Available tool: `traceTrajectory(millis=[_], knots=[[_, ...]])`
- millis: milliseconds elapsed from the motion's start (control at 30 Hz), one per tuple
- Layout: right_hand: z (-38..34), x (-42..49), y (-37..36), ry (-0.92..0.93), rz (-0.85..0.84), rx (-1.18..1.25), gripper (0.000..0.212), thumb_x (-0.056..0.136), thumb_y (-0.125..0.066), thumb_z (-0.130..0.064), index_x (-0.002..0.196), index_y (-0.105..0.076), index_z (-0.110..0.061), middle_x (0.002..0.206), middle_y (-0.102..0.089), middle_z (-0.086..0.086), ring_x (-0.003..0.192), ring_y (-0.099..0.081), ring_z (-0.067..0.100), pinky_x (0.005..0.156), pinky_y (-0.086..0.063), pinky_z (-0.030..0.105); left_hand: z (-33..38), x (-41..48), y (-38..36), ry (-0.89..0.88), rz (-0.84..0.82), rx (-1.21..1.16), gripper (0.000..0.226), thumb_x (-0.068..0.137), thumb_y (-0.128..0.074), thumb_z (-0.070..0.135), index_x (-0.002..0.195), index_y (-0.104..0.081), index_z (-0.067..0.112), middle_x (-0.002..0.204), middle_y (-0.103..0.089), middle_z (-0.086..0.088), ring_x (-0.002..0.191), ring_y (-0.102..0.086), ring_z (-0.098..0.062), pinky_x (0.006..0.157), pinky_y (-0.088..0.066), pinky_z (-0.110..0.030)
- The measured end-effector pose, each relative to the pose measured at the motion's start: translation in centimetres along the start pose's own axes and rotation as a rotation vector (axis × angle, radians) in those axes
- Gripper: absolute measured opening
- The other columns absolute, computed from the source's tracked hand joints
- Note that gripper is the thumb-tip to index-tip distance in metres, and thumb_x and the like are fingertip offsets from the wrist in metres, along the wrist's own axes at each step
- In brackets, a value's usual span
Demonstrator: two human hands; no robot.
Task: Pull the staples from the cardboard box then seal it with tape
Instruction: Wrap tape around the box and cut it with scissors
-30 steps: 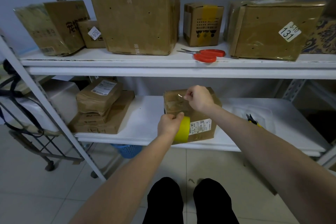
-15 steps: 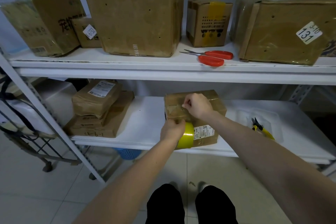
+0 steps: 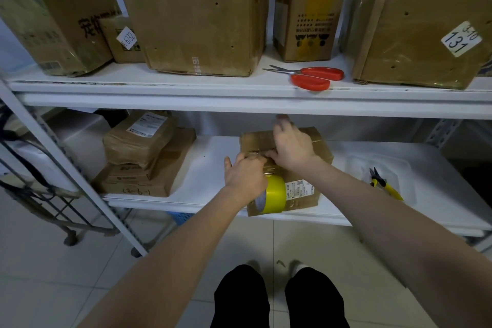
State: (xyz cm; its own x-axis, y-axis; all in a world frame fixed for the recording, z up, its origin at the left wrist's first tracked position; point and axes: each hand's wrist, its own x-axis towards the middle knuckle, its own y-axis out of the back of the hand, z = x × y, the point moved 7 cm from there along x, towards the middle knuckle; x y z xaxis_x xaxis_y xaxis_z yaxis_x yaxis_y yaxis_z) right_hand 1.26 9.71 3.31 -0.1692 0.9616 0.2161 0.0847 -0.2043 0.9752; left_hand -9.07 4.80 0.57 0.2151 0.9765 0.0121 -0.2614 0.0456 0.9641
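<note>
While the left hand (image 3: 245,176) curls its fingers round the tape roll (image 3: 275,194) at the box's 6 o'clock edge, the right hand (image 3: 291,149) lies on the box (image 3: 319,146) top w/ fingers fairly straight, tips blurred. We judge it's smoothing tape there, tho the palm hides it. Box sits on the lower shelf (image 3: 210,168), close to its front lip. To do this well we'd hold the roll low & taut, sweep the right palm twd 12 o'clock along the seam, then wrap over the far edge. Can't tell if all staples are out, too small. Room: upper shelf (image 3: 159,98) hangs close above at 12, so little headroom for knuckles. Parcel stack (image 3: 141,146) at 9 o'clock & pliers (image 3: 383,186) at 3 o'clock are well apart, so sideways is free. Front lip at 6 is near, so we shouldn't drag the box off. Scissors (image 3: 314,77) at approx 1 o'clock, handy for the cut.
</note>
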Motion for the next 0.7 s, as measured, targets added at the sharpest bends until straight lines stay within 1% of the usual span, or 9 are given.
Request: traceTrajectory(millis=[33,67,167,200,267,433,567,633,700], knots=[[0.4,0.1,0.5,-0.038,0.007,0.001,0.069,0.081,-0.071,-0.044,0.133,-0.041,-0.011,0.130,-0.046,0.013,0.115,-0.052,0.033,0.083,-0.050,0.043,0.0,0.0,-0.1,0.004,-0.004,0.002,0.053,0.085,-0.048,0.010,0.134,-0.048,0.029,0.142,-0.048,0.003,0.138,-0.027,-0.022,0.115,-0.007,-0.057],[0.8,0.0,1.1,-0.050,0.030,0.004,0.069,0.082,-0.071,-0.041,0.135,-0.038,-0.011,0.129,-0.048,0.013,0.114,-0.053,0.033,0.082,-0.050,0.043,0.0,-0.2,-0.1,0.007,-0.006,0.007,0.054,0.084,-0.048,0.009,0.135,-0.048,0.027,0.142,-0.047,0.002,0.138,-0.026,-0.022,0.115,-0.007,-0.057],[0.4,-0.8,1.3,0.140,0.092,0.069,0.037,0.090,-0.056,-0.017,0.127,-0.053,-0.014,0.124,-0.057,0.007,0.109,-0.058,0.030,0.081,-0.051,0.039,0.2,-0.3,-0.1,0.009,0.005,-0.004,0.050,0.085,-0.049,0.009,0.133,-0.050,0.024,0.144,-0.045,0.001,0.140,-0.024,-0.023,0.115,-0.006,-0.056],[0.0,-1.5,0.7,0.218,0.055,0.093,0.035,0.088,-0.050,-0.010,0.122,-0.059,-0.016,0.121,-0.060,0.004,0.108,-0.059,0.027,0.081,-0.050,0.036,0.2,-0.4,-0.1,0.013,0.005,-0.020,0.048,0.086,-0.048,0.008,0.131,-0.051,0.024,0.144,-0.045,0.001,0.140,-0.023,-0.023,0.116,-0.006,-0.056],[-0.5,-2.8,-1.3,0.316,-0.058,0.128,0.046,0.083,-0.046,-0.004,0.123,-0.061,-0.020,0.122,-0.061,0.000,0.111,-0.057,0.024,0.085,-0.047,0.033,0.2,-0.3,-0.2,0.016,-0.002,-0.047,0.046,0.087,-0.046,0.008,0.130,-0.052,0.024,0.144,-0.045,0.002,0.140,-0.024,-0.022,0.116,-0.006,-0.057],[-0.5,-2.9,-3.3,0.315,-0.192,0.087,0.060,0.087,-0.043,-0.012,0.145,-0.037,-0.028,0.148,-0.040,-0.008,0.132,-0.037,0.019,0.105,-0.032,0.039,-0.1,-0.6,-0.6,0.001,-0.022,-0.058,0.052,0.089,-0.045,0.010,0.138,-0.045,0.028,0.149,-0.039,0.005,0.140,-0.025,-0.021,0.115,-0.009,-0.059],[0.2,-3.3,-2.9,0.345,-0.179,0.006,0.060,0.088,-0.046,-0.019,0.147,-0.034,-0.026,0.150,-0.038,-0.007,0.133,-0.038,0.019,0.104,-0.036,0.037,-0.3,-0.5,-0.6,-0.023,-0.036,-0.066,0.052,0.089,-0.047,0.011,0.138,-0.045,0.031,0.146,-0.042,0.005,0.138,-0.029,-0.022,0.115,-0.013,-0.060],[0.9,-3.7,-2.7,0.329,-0.115,-0.024,0.056,0.091,-0.047,-0.023,0.146,-0.037,-0.023,0.147,-0.042,-0.003,0.131,-0.041,0.020,0.100,-0.040,0.035,-0.8,-0.9,0.2,0.006,0.047,-0.059,0.044,0.088,-0.050,0.012,0.130,-0.054,0.026,0.136,-0.050,0.000,0.131,-0.036,-0.025,0.111,-0.028,-0.051],[0.9,-4.1,-2.9,0.314,-0.090,-0.039,0.054,0.093,-0.045,-0.023,0.146,-0.036,-0.020,0.148,-0.042,-0.001,0.132,-0.040,0.021,0.099,-0.042,0.036,-1.6,-1.6,1.4,0.071,0.241,-0.029,0.032,0.086,-0.051,0.016,0.117,-0.058,0.015,0.118,-0.055,-0.007,0.116,-0.046,-0.027,0.092,-0.045,-0.039]])
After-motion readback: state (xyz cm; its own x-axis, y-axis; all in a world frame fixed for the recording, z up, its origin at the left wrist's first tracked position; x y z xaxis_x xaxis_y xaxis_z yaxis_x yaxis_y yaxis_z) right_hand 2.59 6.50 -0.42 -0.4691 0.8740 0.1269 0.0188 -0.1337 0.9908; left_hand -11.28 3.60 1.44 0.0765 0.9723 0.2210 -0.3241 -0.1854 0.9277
